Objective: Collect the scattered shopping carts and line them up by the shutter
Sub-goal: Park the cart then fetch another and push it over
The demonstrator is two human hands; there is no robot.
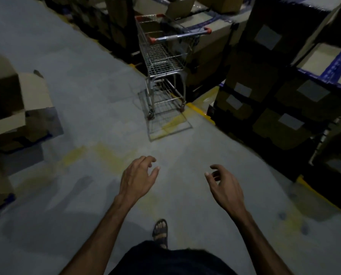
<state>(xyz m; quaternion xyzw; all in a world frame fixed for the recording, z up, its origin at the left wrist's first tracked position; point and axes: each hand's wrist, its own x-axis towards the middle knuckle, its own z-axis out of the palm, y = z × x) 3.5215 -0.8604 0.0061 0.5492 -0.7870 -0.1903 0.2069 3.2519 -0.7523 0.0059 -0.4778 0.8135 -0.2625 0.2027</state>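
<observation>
One wire shopping cart (161, 56) with a silver handle bar and red end caps stands ahead of me, its handle facing my way, close against stacked boxes. My left hand (137, 178) and my right hand (224, 184) are both held out in front of me over the grey floor, well short of the cart. Each hand has its fingers loosely curled and apart, holding nothing. No shutter is in view.
Tall stacks of cardboard boxes (281, 80) with blue tape line the right side behind a yellow floor line (200, 113). More boxes (12, 108) sit at the left. Grey floor (86, 80) runs between them. My sandalled foot (160, 232) is stepping forward.
</observation>
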